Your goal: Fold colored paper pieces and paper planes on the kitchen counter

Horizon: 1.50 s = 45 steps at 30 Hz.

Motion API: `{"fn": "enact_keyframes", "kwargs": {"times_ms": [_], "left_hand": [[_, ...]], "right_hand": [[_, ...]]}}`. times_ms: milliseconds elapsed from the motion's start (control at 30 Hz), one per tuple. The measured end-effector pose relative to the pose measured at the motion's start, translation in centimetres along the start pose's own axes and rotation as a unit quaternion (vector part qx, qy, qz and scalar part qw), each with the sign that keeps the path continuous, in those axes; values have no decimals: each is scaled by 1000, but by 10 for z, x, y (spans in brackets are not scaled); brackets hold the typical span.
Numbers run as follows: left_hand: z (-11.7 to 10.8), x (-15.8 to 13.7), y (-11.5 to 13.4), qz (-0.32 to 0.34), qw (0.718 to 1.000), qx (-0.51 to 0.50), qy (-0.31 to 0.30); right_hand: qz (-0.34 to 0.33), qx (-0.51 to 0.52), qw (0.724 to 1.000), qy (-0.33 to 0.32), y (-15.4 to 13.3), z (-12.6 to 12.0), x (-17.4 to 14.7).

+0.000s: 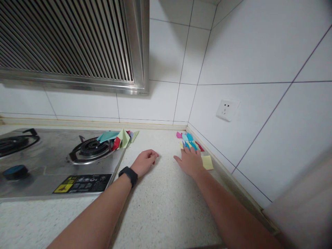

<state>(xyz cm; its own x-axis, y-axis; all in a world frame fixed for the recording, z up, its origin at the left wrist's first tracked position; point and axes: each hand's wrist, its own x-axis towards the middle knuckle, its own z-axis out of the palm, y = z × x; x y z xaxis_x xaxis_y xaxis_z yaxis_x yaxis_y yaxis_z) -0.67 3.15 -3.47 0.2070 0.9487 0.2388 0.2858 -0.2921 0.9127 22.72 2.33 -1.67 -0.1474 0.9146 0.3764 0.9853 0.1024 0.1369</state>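
My left hand [145,162], with a black watch on its wrist, is closed above the speckled counter [160,193]; its fingers are curled in, and nothing shows in them. My right hand [190,160] lies palm down with fingers spread, its fingertips over or on several small folded paper pieces [190,137] in blue, pink, yellow and red. A dark red piece [200,146] lies just right of its fingers. Beside the hand, on the right, is a flat yellow square of paper [207,162]. Parts of the small pieces under the fingers are hidden.
Larger folded papers [124,138] in teal, pale green and red lie at the right edge of the gas stove [52,166], partly over its burner [94,147]. A range hood [141,62] hangs above. A socket [227,109] is on the tiled right wall.
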Motion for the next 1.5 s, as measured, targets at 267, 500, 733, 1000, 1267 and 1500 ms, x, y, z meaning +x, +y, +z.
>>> {"fn": "enact_keyframes", "kwargs": {"times_ms": [267,500,733,1000,1267,1500], "left_hand": [[1,-2,1,-3,1000,9,-3],[1,0,-4,6,1000,20,-11],[0,-1,-2,4,1000,19,-13],[0,-2,1,12,999,34,-19],[-1,-2,2,25,998,60,-14],[-1,-6,3,56,991,120,-32]], "right_hand": [[9,-13,1000,-15,0,-1,1],[14,-3,1000,-17,0,0,2],[12,5,1000,15,-1,-1,2],[-126,91,986,57,-14,-19,-1],[-322,273,905,-57,-29,-21,-9],[-300,276,907,-102,-28,-25,-14]]}}
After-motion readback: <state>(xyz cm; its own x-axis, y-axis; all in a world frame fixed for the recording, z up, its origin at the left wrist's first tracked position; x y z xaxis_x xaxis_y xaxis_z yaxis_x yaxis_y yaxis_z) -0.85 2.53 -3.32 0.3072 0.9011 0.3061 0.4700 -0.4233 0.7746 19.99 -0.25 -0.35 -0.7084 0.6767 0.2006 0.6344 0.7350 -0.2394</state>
